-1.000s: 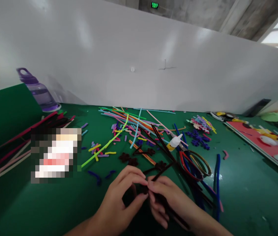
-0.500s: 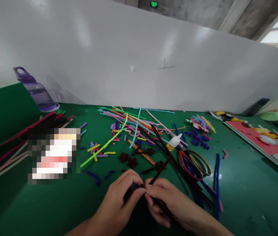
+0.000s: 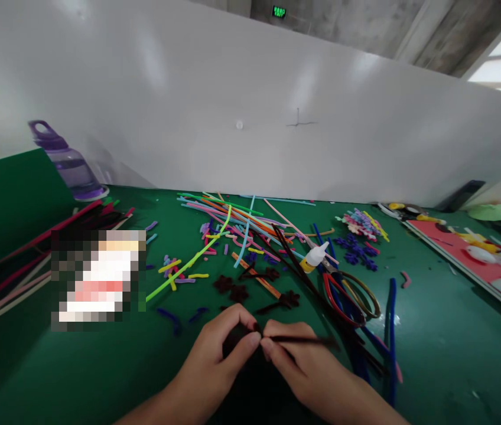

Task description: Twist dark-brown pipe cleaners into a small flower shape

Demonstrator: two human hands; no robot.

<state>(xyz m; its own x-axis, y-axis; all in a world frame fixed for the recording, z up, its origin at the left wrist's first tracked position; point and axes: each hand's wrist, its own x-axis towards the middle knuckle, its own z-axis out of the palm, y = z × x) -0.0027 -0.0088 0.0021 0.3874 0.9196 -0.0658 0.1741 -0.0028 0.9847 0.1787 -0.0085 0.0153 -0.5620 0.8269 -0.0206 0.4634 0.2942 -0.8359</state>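
Both hands meet low at centre, fingertips pinched together.
The left hand (image 3: pixel 221 360) curls with thumb and forefinger closed in a tight grip; the right hand (image 3: pixel 306 369) mirrors it (knuckles up, forearm angling in from the lower right), fingertips touching the left's.

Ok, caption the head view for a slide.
Both hands pinch a dark brown pipe cleaner over a green table strewn with colourful pipe cleaners.
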